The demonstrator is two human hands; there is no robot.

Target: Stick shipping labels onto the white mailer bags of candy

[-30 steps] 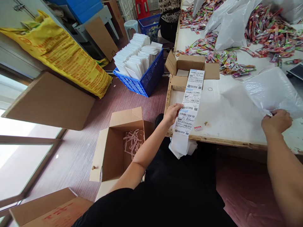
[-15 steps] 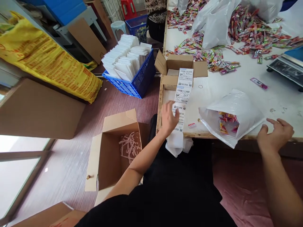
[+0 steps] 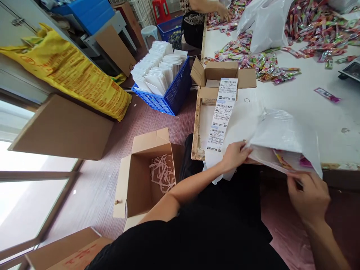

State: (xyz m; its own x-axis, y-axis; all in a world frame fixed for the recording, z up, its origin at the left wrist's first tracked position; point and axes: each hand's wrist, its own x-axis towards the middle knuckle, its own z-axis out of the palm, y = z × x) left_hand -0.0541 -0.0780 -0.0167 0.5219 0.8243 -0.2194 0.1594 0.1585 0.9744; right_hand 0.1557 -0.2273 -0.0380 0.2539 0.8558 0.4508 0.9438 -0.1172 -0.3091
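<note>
A white plastic bag (image 3: 287, 129) lies at the table's front edge, its mouth facing me, with colourful packets (image 3: 284, 158) partly visible inside. My left hand (image 3: 236, 154) pinches the bag's left corner. At the lower right of the opening, my right hand (image 3: 309, 193) grips the bag's rim between thumb and fingers. Left of the bag, a strip of printed labels (image 3: 221, 116) runs from a small open carton (image 3: 219, 71) down over the table edge.
Piles of candy packets (image 3: 312, 32) and white bags (image 3: 268, 28) cover the table's back. A blue crate (image 3: 176, 92) of white envelopes and an open box (image 3: 140, 180) with paper strips stand on the floor. Another person's hand (image 3: 223, 12) reaches over the packets.
My left hand has moved from the labels to the bag's left corner and closed on it. My right hand has closed on the bag's rim. The opening has narrowed. Another person's arm has appeared.
</note>
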